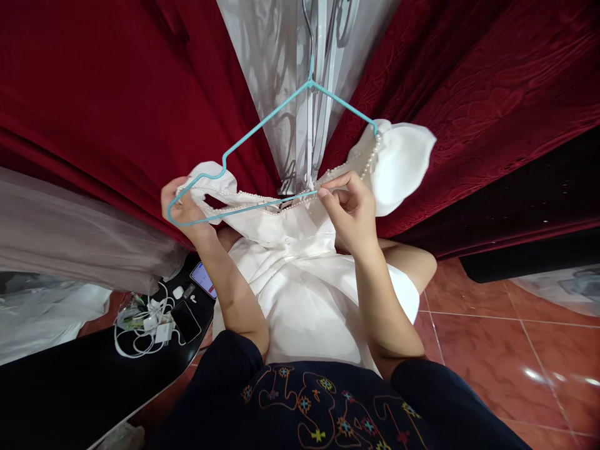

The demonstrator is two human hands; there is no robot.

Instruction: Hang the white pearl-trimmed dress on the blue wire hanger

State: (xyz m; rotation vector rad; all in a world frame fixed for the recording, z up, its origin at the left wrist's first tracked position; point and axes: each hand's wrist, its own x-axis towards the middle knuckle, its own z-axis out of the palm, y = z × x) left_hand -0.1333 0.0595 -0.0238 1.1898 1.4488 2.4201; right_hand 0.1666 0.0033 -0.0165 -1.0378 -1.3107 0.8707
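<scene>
A light-blue hanger [267,125] hangs in front of me, its right shoulder inside the pearl-edged neckline of a white dress [300,300]. The dress spreads over my lap, with a puffed sleeve [404,164] at the right. My left hand [185,203] is at the hanger's left end, its fingers wrapped round the dress's left shoulder behind the bar. With thumb and index finger together, my right hand [350,209] pinches at the middle of the hanger's lower bar, beside the beaded neckline.
Dark red cloth [117,81] hangs on both sides, with white sheer fabric [262,56] between. A black bench [84,375] at the left holds white cables [135,344], a dark phone [186,322] and a lit phone [203,279]. Red floor tiles [492,350] show at right.
</scene>
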